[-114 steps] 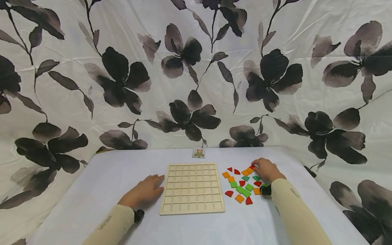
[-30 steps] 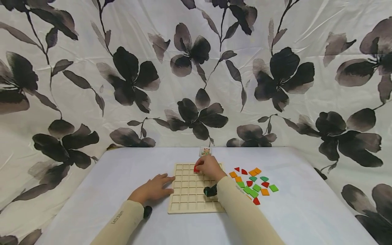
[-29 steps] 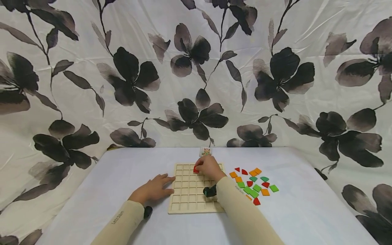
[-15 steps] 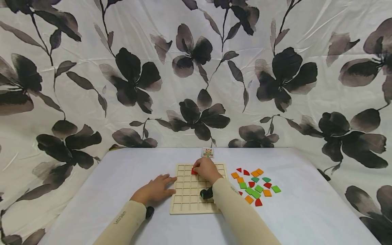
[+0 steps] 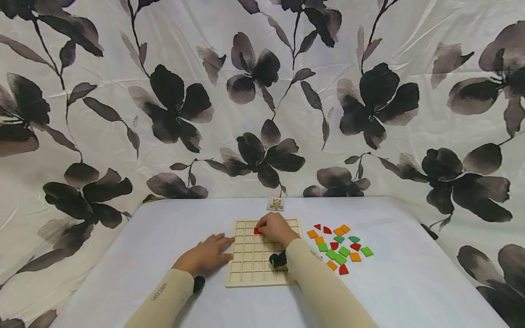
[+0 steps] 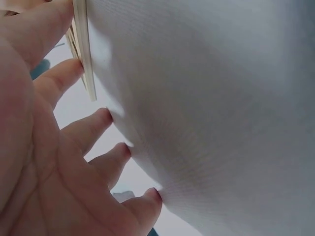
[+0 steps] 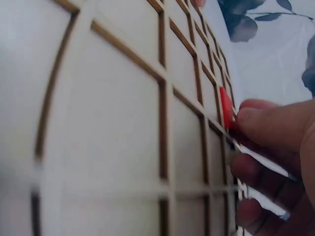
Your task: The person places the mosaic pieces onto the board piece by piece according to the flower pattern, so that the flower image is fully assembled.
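Right hand [image 5: 276,228]: thumb and fingertips close together, pinching a red piece [image 5: 257,231] over the far part of the grid board [image 5: 262,277]. Head view places the piece left of the fingers; whether it sits flat in a cell or stands tilted against a divider cannot be confirmed. Principal risk, in my judgement: release while one edge rides on a divider, leaving the piece crooked or across two cells. The cause would be the fingers masking the cell from above.

Below the wrist, a black wrist device [image 5: 278,260] hangs over the board; if lowered, it could catch the dividers and jog the grip.

Left hand [image 5: 203,255]: fingers spread, holding nothing, two of them at the board's left edge. This appears a light brace; a hard press from the right hand might slide the board on the smooth-looking tablecloth [image 5: 184,218].

Right sleeve [image 5: 324,282]: lies just beside the nearest loose pieces, among them an orange piece [image 5: 331,265]. A sideways sweep could scatter them.

Picture card [image 5: 275,204]: beyond the board, apart from both hands; low risk.
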### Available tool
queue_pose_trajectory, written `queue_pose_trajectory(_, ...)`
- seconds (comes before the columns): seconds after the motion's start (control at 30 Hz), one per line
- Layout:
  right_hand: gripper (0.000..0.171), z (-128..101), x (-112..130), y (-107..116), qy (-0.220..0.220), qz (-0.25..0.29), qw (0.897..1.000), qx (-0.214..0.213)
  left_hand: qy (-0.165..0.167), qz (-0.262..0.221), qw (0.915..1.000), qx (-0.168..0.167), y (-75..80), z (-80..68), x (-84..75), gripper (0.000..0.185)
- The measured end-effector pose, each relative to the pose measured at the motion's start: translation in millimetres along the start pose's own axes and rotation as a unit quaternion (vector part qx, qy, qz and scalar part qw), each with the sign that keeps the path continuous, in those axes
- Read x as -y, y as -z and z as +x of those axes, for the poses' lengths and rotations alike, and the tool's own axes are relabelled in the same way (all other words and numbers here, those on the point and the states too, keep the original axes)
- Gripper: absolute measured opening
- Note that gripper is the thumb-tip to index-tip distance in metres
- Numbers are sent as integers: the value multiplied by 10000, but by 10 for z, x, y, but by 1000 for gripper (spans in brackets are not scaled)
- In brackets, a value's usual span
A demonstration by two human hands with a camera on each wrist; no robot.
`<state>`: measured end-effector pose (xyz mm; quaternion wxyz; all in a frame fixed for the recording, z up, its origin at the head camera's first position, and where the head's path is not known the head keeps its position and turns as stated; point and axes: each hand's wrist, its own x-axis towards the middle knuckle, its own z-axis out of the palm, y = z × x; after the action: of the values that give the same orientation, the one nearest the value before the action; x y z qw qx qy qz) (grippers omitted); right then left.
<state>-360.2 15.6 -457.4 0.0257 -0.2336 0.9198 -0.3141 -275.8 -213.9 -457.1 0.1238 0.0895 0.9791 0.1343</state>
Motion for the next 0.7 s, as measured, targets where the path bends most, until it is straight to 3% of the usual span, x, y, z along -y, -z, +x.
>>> queue_pose_trajectory(0.17,19,-88,-100,215,191,-146,9997,50,-19,-48,10000,-48,4,-13,-9,61)
queue_pose_trajectory(0.37,18,-233,-337,571,-74,-593,9981,-157,-71,-48,9999,-85,12,-37,-2,61)
queue_pose_trajectory(0.5,17,-357,-507,808,-401,-899,9949,-198,-88,-77,9999,-61,12,-37,6,61)
queue_pose_trajectory(0.7,20,-538,-795,1047,-1251,-1242,9843,-13,-189,-108,9997,-75,11,-26,2,61)
